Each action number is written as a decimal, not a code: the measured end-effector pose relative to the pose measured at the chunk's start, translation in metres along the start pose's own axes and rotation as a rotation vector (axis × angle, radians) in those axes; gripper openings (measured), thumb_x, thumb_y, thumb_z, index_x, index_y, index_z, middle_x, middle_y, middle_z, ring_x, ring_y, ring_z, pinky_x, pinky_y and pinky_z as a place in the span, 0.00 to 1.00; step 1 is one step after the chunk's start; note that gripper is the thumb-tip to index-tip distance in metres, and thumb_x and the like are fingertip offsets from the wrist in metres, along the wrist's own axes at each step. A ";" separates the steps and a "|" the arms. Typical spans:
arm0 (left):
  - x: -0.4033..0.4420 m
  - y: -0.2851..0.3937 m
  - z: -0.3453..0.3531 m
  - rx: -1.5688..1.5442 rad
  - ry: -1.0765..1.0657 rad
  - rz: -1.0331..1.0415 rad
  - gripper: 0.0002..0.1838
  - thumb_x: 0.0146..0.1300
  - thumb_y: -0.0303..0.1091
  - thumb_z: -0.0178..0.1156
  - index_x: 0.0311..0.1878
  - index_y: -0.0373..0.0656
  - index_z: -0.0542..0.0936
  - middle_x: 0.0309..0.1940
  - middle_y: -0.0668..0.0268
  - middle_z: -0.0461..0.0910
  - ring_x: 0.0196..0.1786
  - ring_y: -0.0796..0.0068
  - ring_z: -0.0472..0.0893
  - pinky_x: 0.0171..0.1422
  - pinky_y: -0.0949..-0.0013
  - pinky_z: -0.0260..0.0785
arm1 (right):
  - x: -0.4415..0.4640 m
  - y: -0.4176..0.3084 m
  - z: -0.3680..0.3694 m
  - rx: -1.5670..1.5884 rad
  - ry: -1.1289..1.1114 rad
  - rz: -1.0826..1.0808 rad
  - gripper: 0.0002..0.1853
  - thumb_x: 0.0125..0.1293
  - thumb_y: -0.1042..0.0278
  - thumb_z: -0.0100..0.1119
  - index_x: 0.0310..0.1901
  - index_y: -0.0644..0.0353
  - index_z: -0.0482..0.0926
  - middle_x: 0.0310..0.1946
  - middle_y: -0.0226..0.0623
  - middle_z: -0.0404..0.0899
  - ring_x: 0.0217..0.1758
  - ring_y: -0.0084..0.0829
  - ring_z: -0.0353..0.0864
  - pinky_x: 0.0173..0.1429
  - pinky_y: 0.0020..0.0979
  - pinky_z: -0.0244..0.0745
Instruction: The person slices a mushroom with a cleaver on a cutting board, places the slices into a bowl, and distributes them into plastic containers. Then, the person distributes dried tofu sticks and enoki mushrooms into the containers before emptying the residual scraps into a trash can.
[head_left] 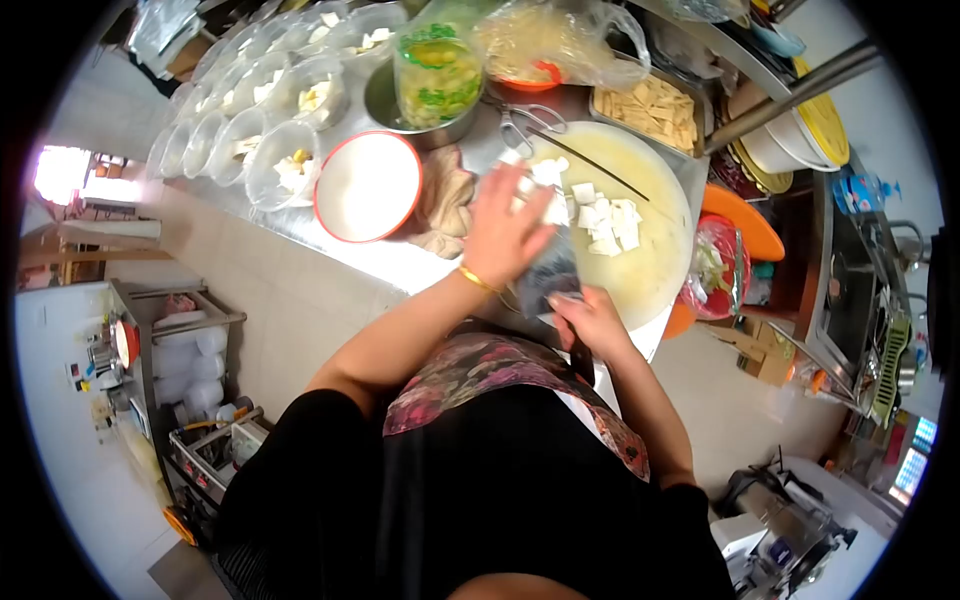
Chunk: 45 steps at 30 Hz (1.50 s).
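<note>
- Metal table [370, 257] spans upper centre; pale floor [270, 310] shows left.
- Round board [652, 275], right of centre, bears white cubes [604, 224] (dark cleaver [550, 268] at its left).
- Right hand [592, 322] grips cleaver.
- Left hand [505, 225] lies open.

No lettering, brand, number or sign can be read. Any print on the blue plastic bottle [858, 193], beyond the right edge of the silvery metal worktop [390, 260], is too small to make out.

Bright, glare far left, warped dark edges
</note>
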<state>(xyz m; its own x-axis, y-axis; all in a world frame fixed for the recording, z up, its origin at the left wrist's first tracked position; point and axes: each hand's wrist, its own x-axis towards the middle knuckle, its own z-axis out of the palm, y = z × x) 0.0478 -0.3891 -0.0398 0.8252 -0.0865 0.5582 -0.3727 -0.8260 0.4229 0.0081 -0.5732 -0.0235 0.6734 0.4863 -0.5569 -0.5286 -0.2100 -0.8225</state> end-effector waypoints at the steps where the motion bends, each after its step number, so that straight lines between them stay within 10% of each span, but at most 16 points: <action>1: 0.000 -0.015 -0.015 0.094 0.037 -0.036 0.26 0.47 0.35 0.63 0.53 0.49 0.74 0.60 0.48 0.60 0.60 0.45 0.61 0.62 0.52 0.55 | 0.014 -0.018 0.013 -0.016 -0.057 0.013 0.07 0.62 0.69 0.49 0.33 0.65 0.68 0.12 0.31 0.67 0.11 0.22 0.65 0.15 0.26 0.63; 11: -0.049 -0.196 -0.058 -0.015 0.071 -0.744 0.20 0.64 0.39 0.48 0.59 0.49 0.69 0.58 0.49 0.65 0.60 0.51 0.63 0.63 0.58 0.54 | 0.044 -0.053 0.046 0.088 -0.085 0.203 0.07 0.60 0.68 0.52 0.32 0.62 0.69 0.15 0.32 0.68 0.12 0.22 0.65 0.16 0.26 0.64; 13: -0.027 -0.167 -0.077 -0.283 0.214 -0.534 0.21 0.67 0.36 0.41 0.60 0.35 0.65 0.59 0.56 0.66 0.60 0.67 0.67 0.63 0.70 0.56 | 0.017 -0.028 0.010 0.124 0.139 0.115 0.09 0.59 0.66 0.54 0.29 0.63 0.70 0.14 0.31 0.68 0.12 0.23 0.66 0.15 0.25 0.63; 20: 0.015 -0.033 0.050 -0.373 -0.294 -0.149 0.28 0.61 0.43 0.49 0.61 0.38 0.62 0.63 0.47 0.56 0.65 0.47 0.55 0.68 0.57 0.47 | -0.059 0.076 -0.068 0.524 0.828 0.055 0.06 0.60 0.69 0.53 0.31 0.61 0.67 0.13 0.32 0.66 0.11 0.24 0.64 0.15 0.26 0.63; 26: 0.017 -0.019 0.137 0.122 -0.359 -0.290 0.36 0.56 0.52 0.54 0.63 0.39 0.60 0.62 0.45 0.54 0.67 0.48 0.49 0.69 0.59 0.43 | -0.044 0.096 -0.085 0.606 0.727 0.054 0.09 0.60 0.67 0.53 0.31 0.62 0.67 0.14 0.34 0.67 0.11 0.25 0.64 0.16 0.29 0.63; 35: 0.025 0.021 0.139 -0.299 -0.253 -0.231 0.48 0.36 0.57 0.69 0.62 0.46 0.63 0.59 0.43 0.57 0.61 0.45 0.59 0.66 0.53 0.51 | 0.018 0.055 -0.085 0.427 0.430 0.120 0.07 0.58 0.69 0.53 0.28 0.63 0.69 0.15 0.33 0.68 0.12 0.24 0.65 0.17 0.28 0.65; 45: 0.018 0.009 0.089 -0.232 0.042 -0.277 0.35 0.43 0.45 0.67 0.56 0.45 0.70 0.56 0.45 0.62 0.57 0.46 0.63 0.61 0.55 0.56 | 0.044 0.005 -0.031 0.224 0.189 0.101 0.06 0.59 0.70 0.51 0.32 0.63 0.69 0.13 0.33 0.67 0.11 0.24 0.64 0.15 0.28 0.65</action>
<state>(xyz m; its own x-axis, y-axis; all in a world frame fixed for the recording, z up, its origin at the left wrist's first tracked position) 0.0974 -0.4476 -0.0900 0.8921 0.1497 0.4263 -0.2276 -0.6662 0.7102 0.0511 -0.5789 -0.0564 0.6844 0.3018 -0.6637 -0.6848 -0.0465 -0.7273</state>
